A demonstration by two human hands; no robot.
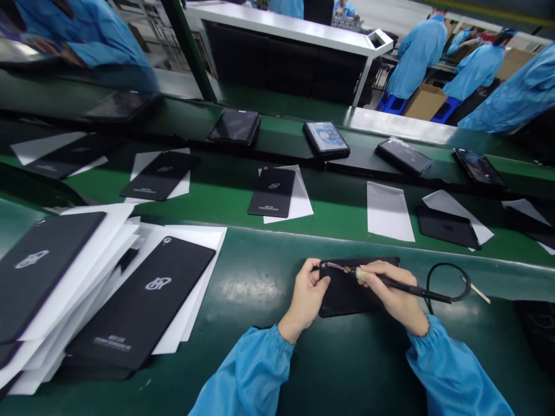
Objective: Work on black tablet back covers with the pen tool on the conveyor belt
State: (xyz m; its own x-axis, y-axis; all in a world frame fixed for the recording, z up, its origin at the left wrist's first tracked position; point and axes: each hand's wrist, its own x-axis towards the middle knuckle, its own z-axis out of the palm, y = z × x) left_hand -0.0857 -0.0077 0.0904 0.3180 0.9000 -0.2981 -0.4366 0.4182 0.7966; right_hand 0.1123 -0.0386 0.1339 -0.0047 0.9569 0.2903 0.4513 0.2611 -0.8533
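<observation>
A black tablet back cover (pixel 347 294) lies on the green bench in front of me. My left hand (pixel 309 297) grips its upper left corner between thumb and fingers. In my right hand (pixel 392 292) is a soldering iron (pixel 381 279), held like a pen over the cover. Its metal tip points left and reaches that same corner, close to my left fingertips; whether it touches cannot be made out. A black cord (pixel 437 266) loops from the iron's rear end on the right.
At left, black back covers (pixel 182 271) are stacked with white sheets (pixel 208 248). Beyond the bench edge, more covers (pixel 273 193) lie on paper along a green belt. Several tablets (pixel 327 138) rest on the raised strip behind. A thin stick (pixel 479 290) lies right; people in blue coats work farther back.
</observation>
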